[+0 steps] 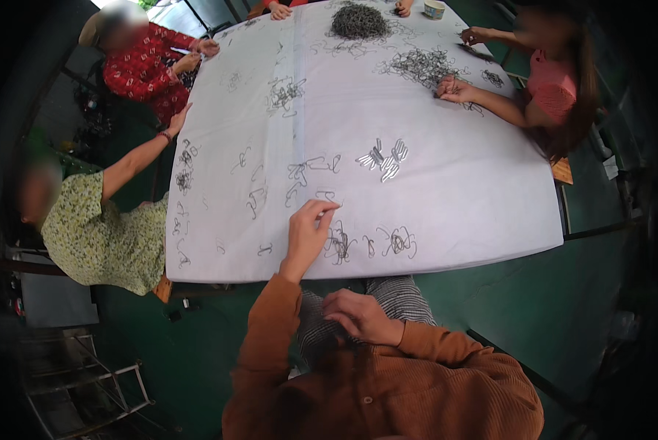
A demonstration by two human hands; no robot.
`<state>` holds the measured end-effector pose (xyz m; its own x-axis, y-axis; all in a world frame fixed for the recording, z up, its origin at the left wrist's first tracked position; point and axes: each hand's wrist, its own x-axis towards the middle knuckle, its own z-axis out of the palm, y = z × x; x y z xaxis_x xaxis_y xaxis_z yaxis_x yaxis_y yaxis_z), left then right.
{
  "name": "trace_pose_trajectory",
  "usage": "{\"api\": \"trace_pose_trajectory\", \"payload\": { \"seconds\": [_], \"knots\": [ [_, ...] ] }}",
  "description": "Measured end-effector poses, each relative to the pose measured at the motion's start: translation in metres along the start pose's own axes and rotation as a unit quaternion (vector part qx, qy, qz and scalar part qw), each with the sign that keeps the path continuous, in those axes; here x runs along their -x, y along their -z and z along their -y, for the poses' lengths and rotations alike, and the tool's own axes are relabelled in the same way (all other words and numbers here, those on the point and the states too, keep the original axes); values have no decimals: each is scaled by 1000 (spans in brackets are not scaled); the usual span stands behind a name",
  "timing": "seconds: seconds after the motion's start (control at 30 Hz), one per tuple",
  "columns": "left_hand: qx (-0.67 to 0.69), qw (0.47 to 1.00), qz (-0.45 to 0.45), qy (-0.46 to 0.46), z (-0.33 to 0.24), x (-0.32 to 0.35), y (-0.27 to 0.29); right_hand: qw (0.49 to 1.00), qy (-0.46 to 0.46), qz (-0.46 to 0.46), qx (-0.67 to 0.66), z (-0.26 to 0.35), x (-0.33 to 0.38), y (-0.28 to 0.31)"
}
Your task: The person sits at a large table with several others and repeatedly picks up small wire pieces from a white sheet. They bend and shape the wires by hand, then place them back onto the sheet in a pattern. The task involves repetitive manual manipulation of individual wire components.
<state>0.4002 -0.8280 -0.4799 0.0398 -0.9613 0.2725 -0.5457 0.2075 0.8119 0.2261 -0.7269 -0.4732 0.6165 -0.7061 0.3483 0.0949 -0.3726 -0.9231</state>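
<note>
On white cloth (432,183), thin bent wire clips (336,242); left hand (307,235) touching

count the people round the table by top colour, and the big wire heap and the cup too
Orange-brown top (the wearer): 1
Green floral top: 1
Red patterned top: 1
Pink top: 1
Big heap of wire pieces: 1
Cup: 1
Total: 6

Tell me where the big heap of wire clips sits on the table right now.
In the head view, the big heap of wire clips lies at the far edge of the white table, right of its centre seam, beyond a looser scatter of clips.
</note>
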Motion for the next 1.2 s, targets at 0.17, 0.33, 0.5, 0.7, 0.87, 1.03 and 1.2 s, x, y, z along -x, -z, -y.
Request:
{"api": "trace_pose_trajectory", "payload": {
  "seconds": [0.17, 0.33, 0.5, 0.7, 0.87, 1.03, 1.2],
  "knots": [
    [-133, 989, 46, -45, 60, -114, -80, 998, 36, -15, 42, -12, 8, 0],
    [-227, 966, 106, 60, 96, -156, -123, 996, 63, -38, 52, -19, 17, 1],
    [-211, 959, 157, 109, 60, -155, -106, 998, 18, -51, 14, -12, 17, 6],
    [-126, 984, 121, -11, 22, -94, -37, 998, 1, -47, 31, -14, 14, 6],
    [191, 961, 59, 192, -34, 42, 42, 997, 16, -55, 46, -10, 4, -2],
    [317, 912, -76, 250, -69, 136, 41, 996, 22, -50, 69, -7, -2, -3],
    [324, 905, -169, 219, -71, 165, 25, 995, 11, -35, 90, 0, -5, -8]
  ]
}}
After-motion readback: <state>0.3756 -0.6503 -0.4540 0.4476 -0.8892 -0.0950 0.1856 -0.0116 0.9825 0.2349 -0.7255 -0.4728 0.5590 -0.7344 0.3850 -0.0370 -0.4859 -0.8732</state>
